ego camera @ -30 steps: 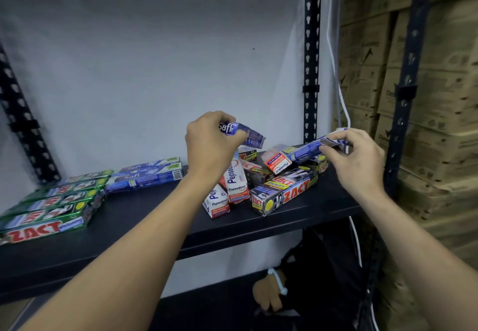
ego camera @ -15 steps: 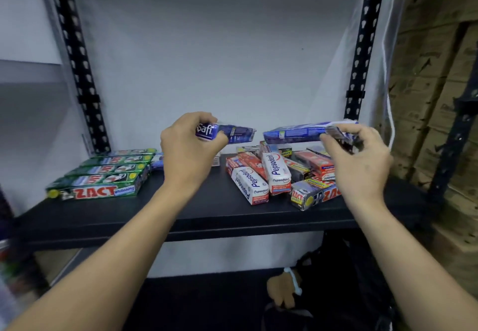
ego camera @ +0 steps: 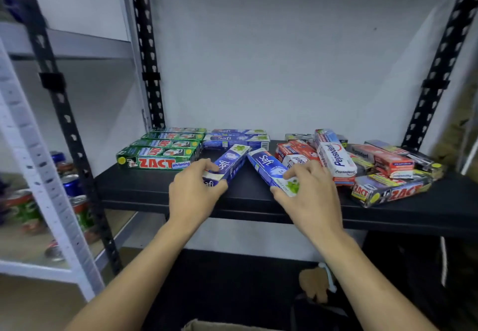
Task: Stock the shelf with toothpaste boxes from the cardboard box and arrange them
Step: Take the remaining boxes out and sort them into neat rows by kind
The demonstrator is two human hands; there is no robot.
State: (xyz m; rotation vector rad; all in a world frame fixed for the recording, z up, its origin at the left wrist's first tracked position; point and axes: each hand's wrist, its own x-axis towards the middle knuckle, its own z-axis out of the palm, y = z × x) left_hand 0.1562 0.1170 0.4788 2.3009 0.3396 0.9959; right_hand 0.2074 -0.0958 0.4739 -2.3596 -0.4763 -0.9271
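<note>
Blue glossy carton (ego camera: 229,164) gripped by left hand (ego camera: 192,196), second carton (ego camera: 269,169) by right hand (ego camera: 310,197), black shelf (ego camera: 144,188).

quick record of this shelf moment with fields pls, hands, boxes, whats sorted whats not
left hand: grips left Safi box by its near end
right hand: grips right Safi box by its near end
box layout: both angle inward, far ends nearly meeting
sorted: green Zact stack at left of shelf, Safi row beside it
unsorted: jumbled pile of Pepsodent and Zact boxes at right
held boxes touching shelf: cannot tell
</note>
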